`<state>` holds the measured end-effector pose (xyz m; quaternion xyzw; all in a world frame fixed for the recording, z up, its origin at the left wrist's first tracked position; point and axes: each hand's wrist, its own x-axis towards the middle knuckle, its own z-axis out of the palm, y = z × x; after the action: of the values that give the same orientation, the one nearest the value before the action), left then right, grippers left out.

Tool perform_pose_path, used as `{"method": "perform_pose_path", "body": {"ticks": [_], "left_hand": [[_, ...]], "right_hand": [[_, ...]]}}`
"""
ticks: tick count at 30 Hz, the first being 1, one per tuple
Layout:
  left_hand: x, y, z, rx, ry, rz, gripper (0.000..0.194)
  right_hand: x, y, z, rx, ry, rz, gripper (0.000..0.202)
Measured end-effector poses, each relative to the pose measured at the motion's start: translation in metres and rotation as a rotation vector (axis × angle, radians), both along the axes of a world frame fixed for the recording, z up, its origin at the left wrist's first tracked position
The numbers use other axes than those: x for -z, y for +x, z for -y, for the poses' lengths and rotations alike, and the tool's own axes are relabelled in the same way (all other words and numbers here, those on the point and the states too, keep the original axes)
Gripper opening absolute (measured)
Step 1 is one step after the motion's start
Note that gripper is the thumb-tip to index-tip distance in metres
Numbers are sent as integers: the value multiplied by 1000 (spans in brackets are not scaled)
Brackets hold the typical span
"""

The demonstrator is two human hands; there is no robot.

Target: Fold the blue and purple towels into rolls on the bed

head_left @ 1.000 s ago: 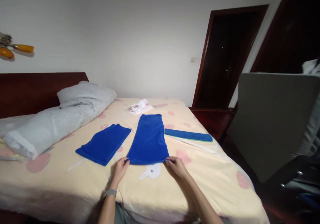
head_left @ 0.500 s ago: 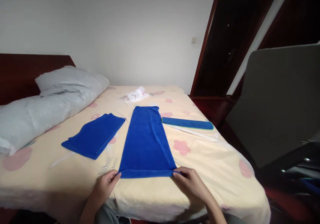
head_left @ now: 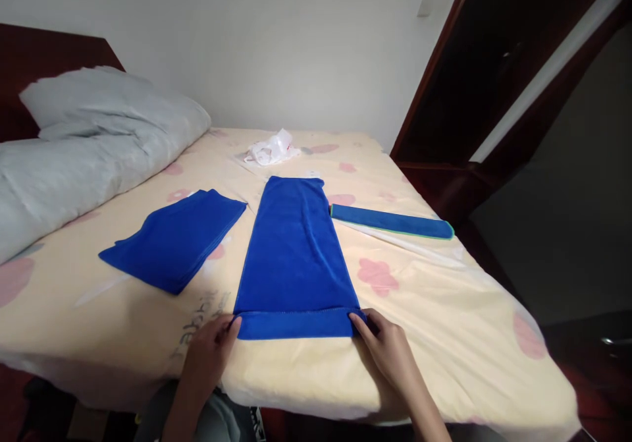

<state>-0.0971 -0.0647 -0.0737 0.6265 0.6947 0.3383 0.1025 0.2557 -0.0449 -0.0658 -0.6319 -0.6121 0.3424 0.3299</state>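
A long blue towel (head_left: 299, 251) lies flat on the bed, its near end turned over into a band. My left hand (head_left: 212, 350) pinches the left corner of that band between thumb and fingers. At the opposite corner, my right hand (head_left: 385, 340) grips the fold the same way, thumb on top. Left of the towel rests a stack of folded blue cloths (head_left: 175, 238). To its right lies a narrow folded blue cloth with green edging (head_left: 392, 221).
The bed (head_left: 439, 310) has a cream sheet with pink flower prints. A crumpled white plastic bag (head_left: 273, 149) sits beyond the towel. Bunched grey bedding (head_left: 108, 126) fills the left side by the dark headboard (head_left: 59, 53). A dark wooden door (head_left: 494, 47) stands at the back right.
The turned-over band at the towel's near end has grown deeper, with both hands still on its corners. My view has tilted down and moved closer.
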Motion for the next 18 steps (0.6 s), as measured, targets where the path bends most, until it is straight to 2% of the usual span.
{"method": "perform_pose_path", "body": {"ticks": [5,10,13,18], "left_hand": [[2,10,-2,-40,52,-152,34],[-6,4,10,-56,127,-323,32],[-6,-1,18,10,83,-398,29],[-2,-3,18,2,7,-393,29]], "right_hand": [[-2,-4,0,42,12,133,43],[-13,3,8,-8,-6,65,45],[-10,6,11,-37,-26,114,41],[-1,4,10,-46,-47,251,29]]}}
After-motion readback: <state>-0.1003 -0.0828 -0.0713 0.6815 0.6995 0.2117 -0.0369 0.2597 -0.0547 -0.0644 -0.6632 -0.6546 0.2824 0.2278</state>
